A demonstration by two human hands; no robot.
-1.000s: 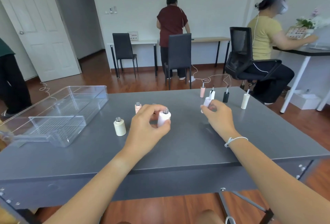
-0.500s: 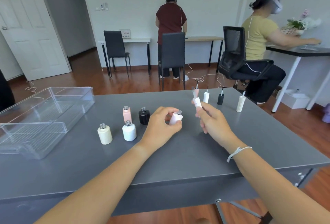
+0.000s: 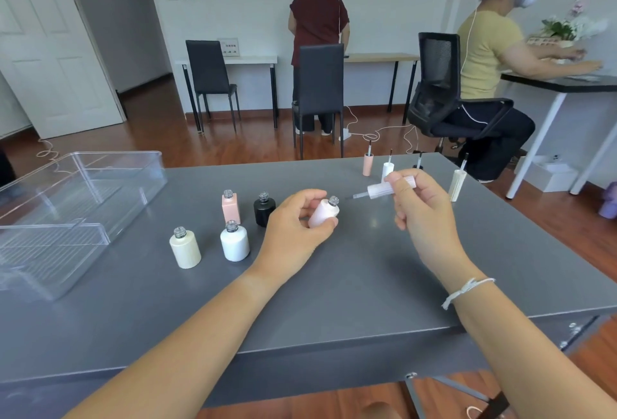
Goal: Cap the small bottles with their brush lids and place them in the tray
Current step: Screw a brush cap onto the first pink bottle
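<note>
My left hand [image 3: 293, 231] holds a pale pink bottle [image 3: 323, 213] tilted, its open neck pointing right. My right hand [image 3: 424, 215] pinches a white brush lid [image 3: 384, 189] held sideways, with the brush tip aimed left at the bottle neck, a short gap between them. On the grey table [image 3: 334, 285] stand uncapped bottles: cream [image 3: 184, 248], white [image 3: 234, 242], pink [image 3: 231, 206] and black [image 3: 264, 210]. Further back stand brush lids: pink [image 3: 368, 163], white [image 3: 387, 169], cream [image 3: 456, 183], and a black one mostly hidden behind my right hand. The clear tray [image 3: 76, 205] sits at the left.
Beyond the table's far edge stand black chairs [image 3: 319, 91] and an office chair [image 3: 440, 91]. Two people work at desks by the back wall and at the right. A cable lies on the wooden floor.
My right hand has turned the white brush lid from upright to sideways, brush tip toward the bottle. My left hand has tilted the pale pink bottle's neck to the right.
</note>
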